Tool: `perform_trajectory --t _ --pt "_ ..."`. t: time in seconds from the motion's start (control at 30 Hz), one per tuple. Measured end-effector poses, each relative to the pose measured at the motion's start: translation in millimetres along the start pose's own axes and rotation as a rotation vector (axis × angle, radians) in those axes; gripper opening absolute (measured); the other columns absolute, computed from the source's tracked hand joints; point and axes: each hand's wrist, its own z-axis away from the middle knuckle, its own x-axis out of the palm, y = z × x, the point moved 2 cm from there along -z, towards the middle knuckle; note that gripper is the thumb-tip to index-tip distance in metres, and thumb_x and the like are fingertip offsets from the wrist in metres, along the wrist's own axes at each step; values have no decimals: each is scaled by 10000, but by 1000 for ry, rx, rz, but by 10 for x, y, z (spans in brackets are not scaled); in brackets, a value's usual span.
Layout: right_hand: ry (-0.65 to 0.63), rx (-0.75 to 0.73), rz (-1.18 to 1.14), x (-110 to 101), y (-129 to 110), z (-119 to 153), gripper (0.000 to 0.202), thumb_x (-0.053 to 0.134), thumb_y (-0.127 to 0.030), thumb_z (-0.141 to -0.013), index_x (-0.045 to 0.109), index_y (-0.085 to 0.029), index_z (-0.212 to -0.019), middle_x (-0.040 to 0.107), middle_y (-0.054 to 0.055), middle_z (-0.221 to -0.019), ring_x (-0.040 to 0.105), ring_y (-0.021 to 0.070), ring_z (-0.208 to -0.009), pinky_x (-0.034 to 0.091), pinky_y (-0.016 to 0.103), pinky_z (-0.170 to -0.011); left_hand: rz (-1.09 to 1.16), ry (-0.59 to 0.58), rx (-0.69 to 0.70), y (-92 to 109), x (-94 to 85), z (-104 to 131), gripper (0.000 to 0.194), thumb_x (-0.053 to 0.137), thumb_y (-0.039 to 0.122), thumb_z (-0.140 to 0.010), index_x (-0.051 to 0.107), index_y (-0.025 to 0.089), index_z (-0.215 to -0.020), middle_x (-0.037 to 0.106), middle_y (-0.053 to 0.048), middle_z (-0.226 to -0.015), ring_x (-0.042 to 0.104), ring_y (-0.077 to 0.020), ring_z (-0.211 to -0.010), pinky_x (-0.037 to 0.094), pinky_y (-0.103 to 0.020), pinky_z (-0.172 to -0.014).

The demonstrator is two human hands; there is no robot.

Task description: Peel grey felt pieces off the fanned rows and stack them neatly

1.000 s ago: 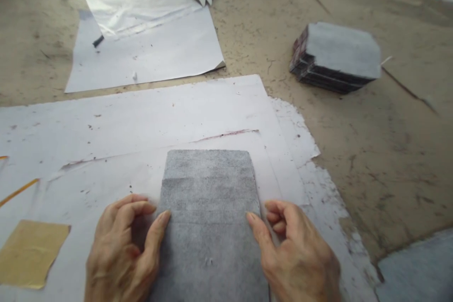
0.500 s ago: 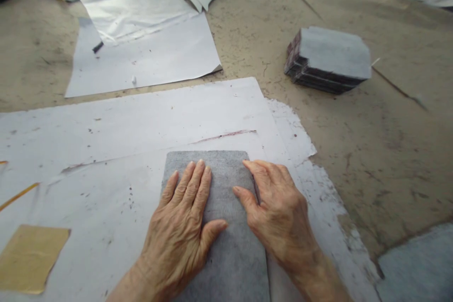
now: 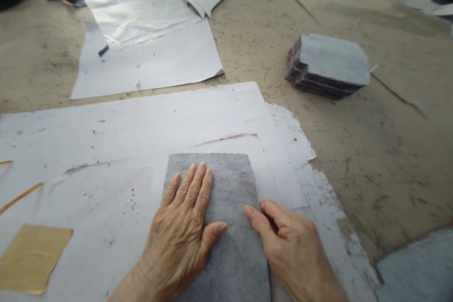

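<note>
A grey, felt-like rectangular piece (image 3: 233, 174) with rounded corners lies on white paper in front of me. My left hand (image 3: 180, 231) rests flat on its left half, fingers together and stretched out, the thumb out to the side. At the right edge of the piece is my right hand (image 3: 293, 245), closed, its thumb on the top face and its curled fingers against the edge. Whether those fingers reach under the edge is hidden. The lower end of the piece runs out of view.
White paper sheets (image 3: 141, 127) cover the brown tabletop (image 3: 389, 165). At the back right stands a stack of grey cut pieces (image 3: 332, 59). A tan square (image 3: 37, 257) and a thin orange-yellow strip (image 3: 21, 198) lie at left. More white sheets (image 3: 152, 68) are farther back.
My right hand has slid down along the right edge of the grey piece, and its fingers have curled in more. My left hand stays in place. The view has shifted slightly.
</note>
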Motion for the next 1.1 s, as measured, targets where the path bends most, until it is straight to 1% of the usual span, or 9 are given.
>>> perform_trajectory --t 0.1,0.23,0.33,0.5,0.7,0.87,0.93,1.0,1.1 --pt "95 -35 -22 26 6 87 398 406 -343 -862 353 -202 -494 365 -50 -433 370 75 -385 285 189 -400 -10 6 -1 -2 -15 3 773 315 583 -867 211 48 -1414 253 -139 -1486 174 -251 -1387 156 -418 -1121" --pt "162 -66 6 40 -31 55 379 421 -283 -845 321 -200 -489 337 -55 -433 338 66 -379 273 180 -391 -26 -3 21 5 -37 -1 757 299 580 -873 231 49 -1408 273 -140 -1478 217 -254 -1374 180 -419 -1116" --pt "163 -80 6 38 -44 33 371 422 -262 -841 315 -200 -491 344 -55 -434 340 65 -386 273 178 -398 -31 -4 27 8 -41 -7 753 294 575 -877 235 43 -1406 281 -145 -1474 238 -257 -1367 187 -424 -1114" --pt "134 -80 1 42 -34 48 358 434 -247 -830 336 -198 -488 369 -53 -445 346 66 -396 280 184 -412 -28 -32 20 1 -37 -2 776 296 596 -866 225 46 -1409 267 -146 -1480 217 -262 -1374 196 -434 -1111" --pt "131 -106 21 59 -34 42 337 435 -224 -819 339 -202 -496 383 -51 -448 372 70 -391 288 185 -405 -18 -37 18 -5 -42 3 775 310 602 -859 197 85 -1425 255 -139 -1486 189 -260 -1382 163 -450 -1114" --pt "190 -104 115 78 -59 101 331 432 -256 -838 385 -207 -515 455 -35 -472 385 78 -377 282 207 -389 -17 -44 9 17 -29 11 749 340 597 -851 221 132 -1427 246 -142 -1490 152 -267 -1392 141 -471 -1112" --pt "232 -92 158 66 -54 128 310 451 -308 -852 449 -208 -558 502 -19 -504 465 104 -433 311 216 -408 -18 -44 6 25 -32 12 755 355 597 -846 212 140 -1430 249 -139 -1489 141 -265 -1395 131 -472 -1114" --pt "298 -99 177 39 -33 109 254 471 -351 -858 533 -198 -665 570 10 -591 551 143 -550 383 233 -473 -20 -49 5 29 -38 11 757 355 598 -845 207 144 -1432 248 -137 -1490 136 -265 -1395 122 -473 -1115" --pt "395 -179 171 4 0 -63 228 494 -331 -855 597 -136 -915 642 85 -830 593 208 -774 472 310 -691 -23 -69 0 24 -41 4 757 348 600 -847 201 146 -1434 253 -138 -1488 137 -268 -1395 110 -472 -1116"
